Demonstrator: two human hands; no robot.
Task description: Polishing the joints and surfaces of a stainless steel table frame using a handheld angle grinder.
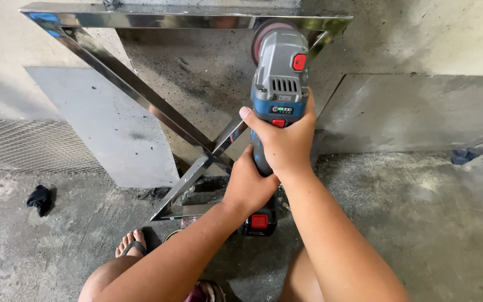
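- The cordless angle grinder (279, 84) has a grey and blue plastic body with a ribbed vent, red buttons and a dark battery block with a red catch at the near end; it sits upright in the middle of the view, head pointing away from the person
- Its round pinkish disc (265, 34) lies against the top bar of the metal frame (141, 92), at the far right corner
- The frame is of polished, mirror-bright square tube: a straight top bar and crossed diagonal bars that meet just left of the grinder
- The right hand (285, 137) is wrapped tight around the grinder's middle, thumb laid across the blue band, fingers curled round the far side
- The left hand (248, 187) is closed around the lower handle, just below the right hand and touching it
- A bare foot in a sandal (132, 244) rests on the rough grey concrete floor (409, 223) below the frame
- A crumpled black rag (40, 198) lies well to the left, near a panel of fine wire mesh (26, 145)
- Behind stand stained, dusty concrete wall slabs (415, 112)
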